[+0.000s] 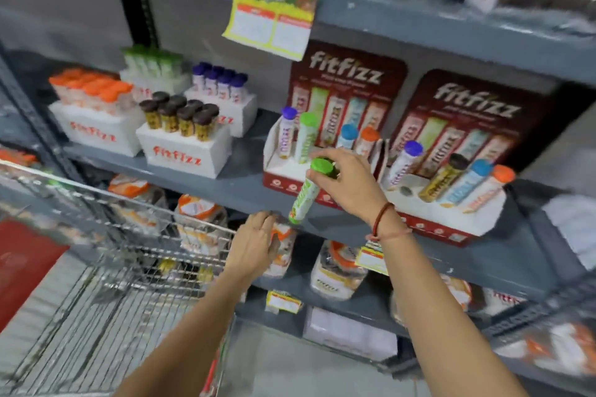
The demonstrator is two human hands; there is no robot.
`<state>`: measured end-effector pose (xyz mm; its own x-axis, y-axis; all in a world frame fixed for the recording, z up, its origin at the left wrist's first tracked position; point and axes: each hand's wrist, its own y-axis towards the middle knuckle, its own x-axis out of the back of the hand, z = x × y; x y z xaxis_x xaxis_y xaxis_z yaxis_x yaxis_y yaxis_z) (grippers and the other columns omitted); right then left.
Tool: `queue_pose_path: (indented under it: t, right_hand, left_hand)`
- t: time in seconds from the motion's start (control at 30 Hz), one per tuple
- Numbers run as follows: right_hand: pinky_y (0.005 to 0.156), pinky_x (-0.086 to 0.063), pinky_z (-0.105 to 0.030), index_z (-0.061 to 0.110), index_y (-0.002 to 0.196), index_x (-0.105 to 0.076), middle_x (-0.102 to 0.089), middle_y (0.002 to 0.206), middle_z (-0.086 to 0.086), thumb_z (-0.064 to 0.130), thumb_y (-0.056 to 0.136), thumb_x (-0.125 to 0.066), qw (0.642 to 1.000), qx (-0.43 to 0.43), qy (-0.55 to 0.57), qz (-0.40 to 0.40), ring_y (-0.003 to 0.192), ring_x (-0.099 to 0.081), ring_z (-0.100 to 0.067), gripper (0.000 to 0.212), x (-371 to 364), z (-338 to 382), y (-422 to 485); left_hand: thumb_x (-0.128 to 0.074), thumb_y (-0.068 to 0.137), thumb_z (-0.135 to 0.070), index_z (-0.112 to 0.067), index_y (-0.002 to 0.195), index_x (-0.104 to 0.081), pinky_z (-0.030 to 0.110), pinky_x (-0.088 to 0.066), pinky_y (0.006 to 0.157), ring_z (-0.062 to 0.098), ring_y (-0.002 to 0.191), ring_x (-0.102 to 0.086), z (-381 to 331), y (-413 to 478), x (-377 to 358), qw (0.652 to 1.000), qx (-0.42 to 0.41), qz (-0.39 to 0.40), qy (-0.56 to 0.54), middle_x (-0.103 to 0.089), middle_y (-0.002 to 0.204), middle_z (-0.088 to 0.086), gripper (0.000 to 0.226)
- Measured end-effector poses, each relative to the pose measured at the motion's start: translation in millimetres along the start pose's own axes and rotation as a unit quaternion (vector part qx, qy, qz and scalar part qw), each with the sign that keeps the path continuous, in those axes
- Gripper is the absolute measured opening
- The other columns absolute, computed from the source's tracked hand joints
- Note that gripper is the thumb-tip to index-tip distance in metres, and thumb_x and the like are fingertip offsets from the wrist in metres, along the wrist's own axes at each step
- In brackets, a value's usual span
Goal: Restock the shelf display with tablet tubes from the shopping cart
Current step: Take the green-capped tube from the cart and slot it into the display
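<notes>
On the grey shelf [245, 184], 2 Fitfizz display stands [283, 176] hold 4 and 5 tubes; the right hand [346, 182] grips 1 green-capped tube [306, 195] before them, left hand [254, 243] grasping the cart rim [180, 217].

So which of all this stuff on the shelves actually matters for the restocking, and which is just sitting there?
Part of the job:
- green-capped tube in the right hand
- left display stand, right display stand
- shopping cart, by the left hand

Just sitting there:
- white boxes of tubes
- yellow price tag
- jars on the lower shelf
</notes>
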<state>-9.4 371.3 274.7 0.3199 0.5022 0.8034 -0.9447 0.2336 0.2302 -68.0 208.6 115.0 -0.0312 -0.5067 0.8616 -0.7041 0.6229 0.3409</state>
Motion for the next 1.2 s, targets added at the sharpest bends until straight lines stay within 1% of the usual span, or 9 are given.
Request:
queue_pose_path:
  t: [0.17,0.3,0.4,0.67,0.73,0.83,0.97,1.07,1.2]
  right_hand:
    - [0.084,-0.033,-0.021,0.012,0.117,-0.060,-0.058,0.115,-0.008,0.020,0.087,-0.061,0.999,-0.021,-0.021,-0.020,0.111,-0.052,-0.024,0.031,41,-23,-8]
    - [0.072,-0.027,-0.023,0.010,0.114,-0.062,-0.059,0.111,-0.013,0.013,0.085,-0.060,0.998,-0.033,-0.055,-0.006,0.108,-0.052,-0.026,0.030,63,-41,-17]
    - [0.067,-0.023,-0.018,0.015,0.111,-0.063,-0.060,0.108,-0.012,0.015,0.081,-0.063,0.996,-0.057,-0.064,-0.005,0.102,-0.054,-0.026,0.030,74,-52,-21]
    - [0.098,-0.041,-0.036,0.030,0.086,-0.058,-0.063,0.104,0.002,0.030,0.082,-0.068,0.994,-0.097,-0.043,-0.016,0.111,-0.053,-0.027,0.011,96,-75,-28]
    - [0.085,-0.049,-0.031,0.030,0.088,-0.057,-0.062,0.105,-0.001,0.027,0.084,-0.065,0.994,-0.100,-0.046,-0.024,0.105,-0.058,-0.027,0.010,101,-81,-27]
    - [0.056,-0.042,-0.004,0.022,0.098,-0.059,-0.060,0.109,-0.004,0.020,0.085,-0.063,0.992,-0.104,-0.066,-0.030,0.096,-0.057,-0.019,0.014,109,-90,-25]
    - [0.077,-0.050,-0.030,0.014,0.108,-0.060,-0.062,0.112,-0.008,0.016,0.082,-0.062,0.988,-0.116,-0.096,-0.030,0.102,-0.057,-0.024,0.026,120,-98,-24]
    - [0.078,-0.041,-0.028,0.012,0.111,-0.060,-0.059,0.107,-0.002,0.012,0.081,-0.062,0.986,-0.116,-0.116,-0.015,0.108,-0.054,-0.026,0.030,128,-102,-24]
    - [0.094,-0.040,-0.032,0.013,0.111,-0.063,-0.061,0.123,-0.006,0.010,0.080,-0.064,0.985,-0.109,-0.137,-0.010,0.117,-0.051,-0.025,0.031,136,-110,-22]
  left_hand:
    - [-0.063,0.080,-0.015,-0.005,0.124,-0.051,0.046,-0.051,0.086,0.033,0.113,-0.054,-26,27,-22,0.998,-0.035,0.049,0.002,-0.058,0.125,0.015,0.046]
    - [-0.076,0.067,-0.015,-0.007,0.115,-0.059,0.043,-0.054,0.073,0.031,0.104,-0.063,-40,36,-30,0.997,-0.052,0.052,0.039,-0.066,0.115,0.014,0.052]
    - [-0.075,0.070,-0.017,-0.006,0.117,-0.058,0.047,-0.048,0.081,0.030,0.112,-0.058,-45,38,-38,0.998,-0.039,0.047,0.036,-0.064,0.120,0.014,0.051]
    - [-0.069,0.077,-0.026,-0.005,0.105,-0.062,0.051,-0.040,0.086,0.033,0.104,-0.058,-64,44,-45,0.998,-0.001,0.012,0.068,-0.066,0.110,0.014,0.036]
    - [-0.064,0.080,-0.031,-0.007,0.107,-0.061,0.052,-0.036,0.092,0.031,0.106,-0.056,-68,47,-47,0.997,0.002,0.016,0.080,-0.066,0.111,0.011,0.037]
    - [-0.060,0.084,-0.032,-0.005,0.117,-0.057,0.055,-0.027,0.104,0.028,0.118,-0.051,-72,48,-58,0.996,-0.030,0.030,0.073,-0.061,0.124,0.013,0.043]
    - [-0.047,0.091,-0.039,-0.010,0.137,-0.036,0.046,-0.016,0.114,0.024,0.137,-0.029,-76,46,-73,0.992,-0.083,0.081,0.047,-0.038,0.147,0.011,0.056]
    - [-0.041,0.092,-0.044,-0.012,0.142,-0.024,0.043,-0.010,0.116,0.022,0.141,-0.019,-72,44,-79,0.989,-0.099,0.093,0.059,-0.026,0.152,0.009,0.062]
    - [-0.039,0.093,-0.045,-0.016,0.144,-0.018,0.037,-0.003,0.115,0.019,0.141,-0.016,-67,43,-81,0.988,-0.106,0.092,0.071,-0.022,0.154,0.005,0.063]
